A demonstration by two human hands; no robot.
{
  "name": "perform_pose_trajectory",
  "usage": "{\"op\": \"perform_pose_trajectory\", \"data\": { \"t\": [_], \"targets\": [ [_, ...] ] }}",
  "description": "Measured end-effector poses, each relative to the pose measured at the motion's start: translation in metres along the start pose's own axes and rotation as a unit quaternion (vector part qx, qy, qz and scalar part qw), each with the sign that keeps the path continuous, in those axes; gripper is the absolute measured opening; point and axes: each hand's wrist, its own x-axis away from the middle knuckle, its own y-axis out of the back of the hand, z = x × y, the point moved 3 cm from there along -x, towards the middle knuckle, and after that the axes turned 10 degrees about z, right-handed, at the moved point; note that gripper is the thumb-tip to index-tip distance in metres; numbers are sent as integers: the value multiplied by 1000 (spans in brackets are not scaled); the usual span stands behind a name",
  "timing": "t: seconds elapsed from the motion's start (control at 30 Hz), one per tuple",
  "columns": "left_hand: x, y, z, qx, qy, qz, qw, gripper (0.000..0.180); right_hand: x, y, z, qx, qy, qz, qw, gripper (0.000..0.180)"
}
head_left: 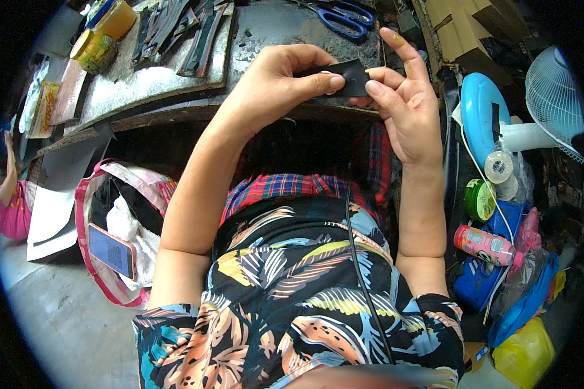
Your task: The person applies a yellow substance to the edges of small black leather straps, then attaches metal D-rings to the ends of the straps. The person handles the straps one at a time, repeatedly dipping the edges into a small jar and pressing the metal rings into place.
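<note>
A small black strip of material (352, 72), perhaps leather, is stretched between my two hands above the near edge of the worktable. My left hand (280, 81) pinches its left part, thumb on top and fingers beneath. At its right end, the thumb and a finger of my right hand (405, 107) grip the edge, while the index finger points up and away. Beyond my hands, blue-handled scissors (344, 26) lie on the dark tabletop. Several black strips with orange-brown edges (204, 42) are piled on a pale board (126, 97) to the left.
Jars (94, 50) stand at the far left. Below them hangs a pink-rimmed bag (84, 220) with a phone (112, 251) on it. To the right are a blue-and-white fan (483, 120), a pink bottle (483, 245) and plastic bags. Another person's pink clothing (13, 211) shows at the left rim.
</note>
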Motion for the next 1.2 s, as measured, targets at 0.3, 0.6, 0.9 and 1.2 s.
{"op": "perform_pose_trajectory", "data": {
  "t": [0.3, 0.6, 0.9, 1.2],
  "targets": [
    [-2, -3, 2, 17, -32, 10, 999, 29, -3, 8, -2, 17, -5, -20, 1000, 60],
    [-2, -5, 2, 3, -36, 20, 999, 26, -2, 9, 5, -12, -4, -10, 1000, 64],
    [0, -9, -3, 17, -74, 9, 997, 20, -3, 9, 8, -15, 6, 17, 1000, 66],
    [0, -10, -11, -54, -152, 42, 986, 13, -8, 12, 1, -20, -37, -7, 999, 56]
  ]
}}
